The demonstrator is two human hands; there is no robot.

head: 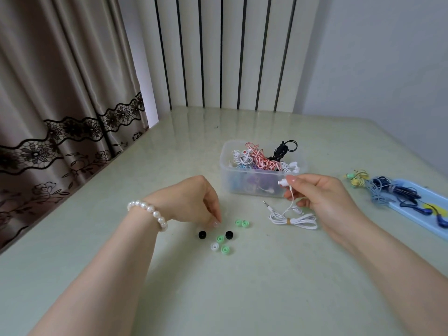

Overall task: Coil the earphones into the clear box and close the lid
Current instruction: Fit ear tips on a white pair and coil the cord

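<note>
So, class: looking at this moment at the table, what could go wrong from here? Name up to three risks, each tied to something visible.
1. The loose ear tips beside the left hand might roll off the table.
2. The white earphones, pinched by the right hand, dangle a free plug that could snag.
3. The clear box looks heaped; black cable pokes above its rim, so its lid may not close.

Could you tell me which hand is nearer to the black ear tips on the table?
Left. The left hand reaches down with its fingertips just above the two black ear tips; the right hand is off to their right, holding a white earbud.
</note>
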